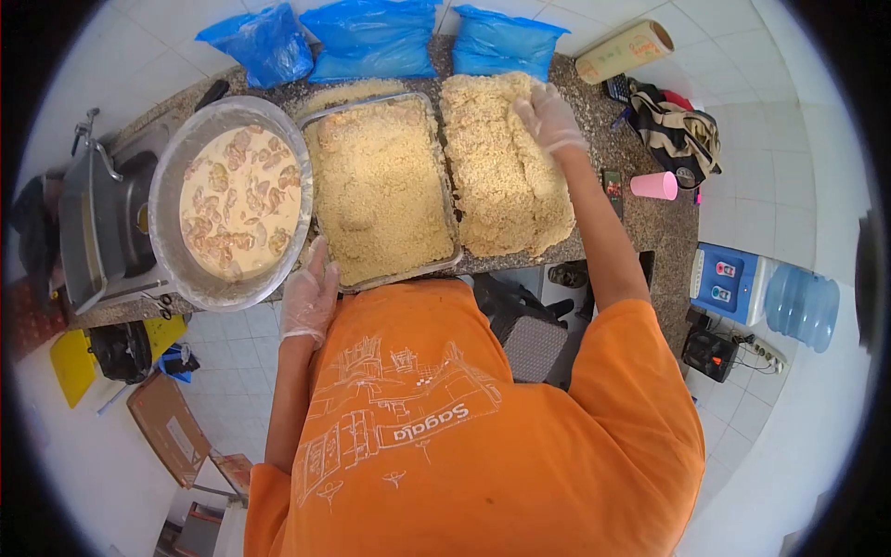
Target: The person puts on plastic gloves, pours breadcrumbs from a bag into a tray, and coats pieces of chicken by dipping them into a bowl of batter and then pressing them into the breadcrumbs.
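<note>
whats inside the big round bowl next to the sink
The bowl holds a pale, creamy liquid with many pinkish-brown, meat-like pieces showing at the surface. Anything lower down, including the bottom, is hidden by the liquid.

Along the counter (670, 227), from left to right, lie the sink (139, 215), the basin (165, 190) with pieces in liquid, the crumb-filled tray (401, 276), the crumb-coated pile (501, 172), the phone (613, 190) and the cup (654, 186). Three plastic bags (371, 42) line the back, with the roll (624, 52) to their right. The cloth bag (677, 139) sits behind the cup.
</note>
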### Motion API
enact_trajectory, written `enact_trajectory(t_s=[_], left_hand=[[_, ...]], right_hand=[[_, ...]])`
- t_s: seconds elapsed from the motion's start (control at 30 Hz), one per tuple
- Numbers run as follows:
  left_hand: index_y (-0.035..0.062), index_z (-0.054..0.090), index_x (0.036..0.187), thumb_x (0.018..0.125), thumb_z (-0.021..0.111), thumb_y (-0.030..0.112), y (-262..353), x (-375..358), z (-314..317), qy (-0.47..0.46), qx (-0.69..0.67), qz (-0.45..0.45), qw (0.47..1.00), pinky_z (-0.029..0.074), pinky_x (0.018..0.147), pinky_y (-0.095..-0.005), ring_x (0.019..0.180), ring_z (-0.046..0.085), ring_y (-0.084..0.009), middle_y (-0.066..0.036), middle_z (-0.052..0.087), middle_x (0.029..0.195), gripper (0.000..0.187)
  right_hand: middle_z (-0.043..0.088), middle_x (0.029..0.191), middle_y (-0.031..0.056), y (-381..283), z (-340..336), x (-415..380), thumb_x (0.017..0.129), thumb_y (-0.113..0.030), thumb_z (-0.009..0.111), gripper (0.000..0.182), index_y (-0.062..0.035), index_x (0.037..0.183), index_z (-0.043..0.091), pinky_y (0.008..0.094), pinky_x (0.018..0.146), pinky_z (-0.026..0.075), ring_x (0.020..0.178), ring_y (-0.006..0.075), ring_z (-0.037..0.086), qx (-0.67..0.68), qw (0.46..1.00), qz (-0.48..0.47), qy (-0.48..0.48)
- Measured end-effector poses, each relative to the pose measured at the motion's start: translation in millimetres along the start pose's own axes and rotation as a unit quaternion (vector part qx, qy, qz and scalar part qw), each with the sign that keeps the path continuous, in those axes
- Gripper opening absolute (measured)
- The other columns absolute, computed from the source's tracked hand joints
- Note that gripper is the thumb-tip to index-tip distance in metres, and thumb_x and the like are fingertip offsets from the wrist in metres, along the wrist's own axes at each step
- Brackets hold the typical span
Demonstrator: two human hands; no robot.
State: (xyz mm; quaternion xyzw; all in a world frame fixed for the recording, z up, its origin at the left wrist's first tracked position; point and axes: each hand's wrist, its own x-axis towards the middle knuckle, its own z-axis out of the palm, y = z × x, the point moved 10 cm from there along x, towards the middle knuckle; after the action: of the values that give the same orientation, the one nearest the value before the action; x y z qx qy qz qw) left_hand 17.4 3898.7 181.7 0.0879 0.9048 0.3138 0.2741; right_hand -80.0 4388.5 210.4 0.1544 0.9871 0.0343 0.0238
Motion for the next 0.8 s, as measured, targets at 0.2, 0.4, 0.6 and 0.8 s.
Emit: enact_trajectory(t_s=[0.2, 0.4, 0.6, 0.8], left_hand=[[-0.0021, 0.039, 0.151, 0.105, 0.049, 0.031, 8.6, 6.7, -0.1, 0.030, 0.023, 0.065, 0.997, 0.047, 0.100, -0.0469, 0.118, 0.059, -0.0460, -0.030, 0.058, 0.135, 0.057], [-0.0042, 0.040, 0.150, 0.104, 0.048, 0.036, 6.4, 30.2, 11.0, 0.004, 0.072, 0.056, 0.996, 0.047, 0.099, -0.0489, 0.113, 0.061, -0.0477, -0.033, 0.060, 0.129, 0.062], [-0.0075, 0.041, 0.148, 0.102, 0.049, 0.038, 12.0, 62.7, 28.6, 0.023, 0.110, 0.110, 0.988, 0.049, 0.097, -0.0500, 0.110, 0.063, -0.0456, -0.034, 0.063, 0.120, 0.065], [-0.0073, 0.062, 0.124, 0.098, 0.054, 0.030, 8.1, 100.8, 50.7, -0.022, 0.247, 0.020, 0.968, 0.054, 0.094, -0.0467, 0.100, 0.070, -0.0411, -0.030, 0.069, 0.107, 0.046]], right_hand=[[0.042, 0.154, 0.0257, 29.8, 29.7, 31.6, 0.105, -0.057, 0.041, 0.072, -0.0021, 0.151, 0.042, 0.0425, 0.116, 0.038, 0.132, 0.0432, 0.052, 0.542, 0.839, 0.037, -0.042], [0.049, 0.148, 0.0247, 16.9, 52.0, 47.5, 0.106, -0.054, 0.035, 0.063, -0.0087, 0.147, 0.050, 0.0436, 0.107, 0.046, 0.125, 0.0414, 0.058, 0.092, 0.984, -0.141, -0.065], [0.062, 0.136, 0.0197, -24.7, 0.3, 22.6, 0.108, -0.040, 0.036, 0.052, -0.0068, 0.146, 0.049, 0.0417, 0.106, 0.046, 0.120, 0.0380, 0.061, 0.023, 0.979, -0.060, -0.192], [0.071, 0.097, 0.0216, -108.9, -76.1, -28.6, 0.102, -0.052, 0.046, 0.055, -0.0037, 0.118, 0.068, 0.0450, 0.087, 0.052, 0.089, 0.0331, 0.066, 0.257, 0.966, 0.007, -0.012]])
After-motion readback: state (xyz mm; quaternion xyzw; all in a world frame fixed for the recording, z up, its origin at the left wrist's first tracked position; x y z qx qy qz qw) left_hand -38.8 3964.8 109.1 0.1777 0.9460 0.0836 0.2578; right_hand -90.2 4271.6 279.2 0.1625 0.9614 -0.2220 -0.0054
